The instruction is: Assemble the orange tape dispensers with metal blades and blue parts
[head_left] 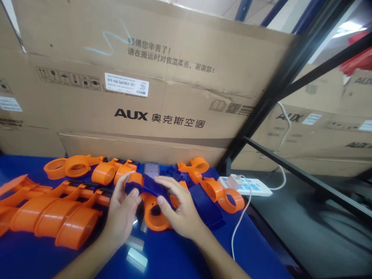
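Note:
Between both hands, near the middle of the table, is an orange tape dispenser (pixel 136 178) with dark blue plastic at its near end. My left hand (pixel 122 211) is closed around that end, thumb on the near side. My right hand (pixel 181 209) grips a flat dark blue plastic piece (pixel 154 186) against the dispenser, fingers over its top. Just below shows an orange ring (pixel 157 221); whether it belongs to the held dispenser I cannot tell. Under my right hand lies a stack of dark blue flat pieces (pixel 206 209), partly covered.
Several orange tape dispensers (pixel 69 217) line the left; others (pixel 77 166) lie behind and to the right. A phone (pixel 151 169) leans against the cardboard (pixel 162 97). A power strip (pixel 250 186) with a white cable sits at the right edge. Metal pieces (pixel 137 259) lie in front.

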`<action>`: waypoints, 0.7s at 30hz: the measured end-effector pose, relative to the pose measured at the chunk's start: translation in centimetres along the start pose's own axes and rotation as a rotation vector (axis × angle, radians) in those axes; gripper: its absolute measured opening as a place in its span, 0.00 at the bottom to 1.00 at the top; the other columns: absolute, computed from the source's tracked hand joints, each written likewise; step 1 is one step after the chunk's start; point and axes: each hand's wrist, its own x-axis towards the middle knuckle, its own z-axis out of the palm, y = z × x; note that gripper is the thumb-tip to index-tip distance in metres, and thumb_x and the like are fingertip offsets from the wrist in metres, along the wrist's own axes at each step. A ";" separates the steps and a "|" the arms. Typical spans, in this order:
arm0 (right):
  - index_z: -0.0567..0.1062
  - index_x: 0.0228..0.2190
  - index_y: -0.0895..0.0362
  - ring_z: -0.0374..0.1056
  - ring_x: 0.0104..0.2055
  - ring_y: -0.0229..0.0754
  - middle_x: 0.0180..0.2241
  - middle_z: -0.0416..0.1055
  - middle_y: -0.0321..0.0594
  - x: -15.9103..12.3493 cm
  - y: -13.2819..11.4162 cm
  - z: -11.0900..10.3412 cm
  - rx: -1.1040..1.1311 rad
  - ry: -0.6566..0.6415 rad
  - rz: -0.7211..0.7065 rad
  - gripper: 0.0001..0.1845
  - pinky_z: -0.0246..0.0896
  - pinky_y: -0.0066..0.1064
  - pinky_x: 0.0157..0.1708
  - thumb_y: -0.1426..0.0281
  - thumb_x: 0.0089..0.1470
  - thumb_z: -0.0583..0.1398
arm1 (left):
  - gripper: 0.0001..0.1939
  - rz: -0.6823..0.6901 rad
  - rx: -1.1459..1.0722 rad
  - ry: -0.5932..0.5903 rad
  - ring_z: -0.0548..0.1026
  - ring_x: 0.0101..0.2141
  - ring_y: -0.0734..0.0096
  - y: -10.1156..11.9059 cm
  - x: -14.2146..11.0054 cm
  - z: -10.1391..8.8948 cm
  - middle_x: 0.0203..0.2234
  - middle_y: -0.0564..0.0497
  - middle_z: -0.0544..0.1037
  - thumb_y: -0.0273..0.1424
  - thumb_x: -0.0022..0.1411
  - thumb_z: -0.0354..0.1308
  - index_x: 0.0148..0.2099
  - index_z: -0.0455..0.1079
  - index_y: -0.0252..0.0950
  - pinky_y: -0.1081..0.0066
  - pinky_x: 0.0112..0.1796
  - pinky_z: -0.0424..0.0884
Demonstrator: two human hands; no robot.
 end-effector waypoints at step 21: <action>0.66 0.65 0.47 0.74 0.49 0.54 0.51 0.77 0.47 -0.2 1.5 -1.5 -0.528 -0.017 -0.362 0.36 0.61 0.48 0.48 0.58 0.60 0.69 | 0.28 0.057 0.081 -0.018 0.80 0.49 0.55 1.2 0.1 1.1 0.48 0.48 0.82 0.31 0.52 0.76 0.51 0.68 0.45 0.61 0.48 0.76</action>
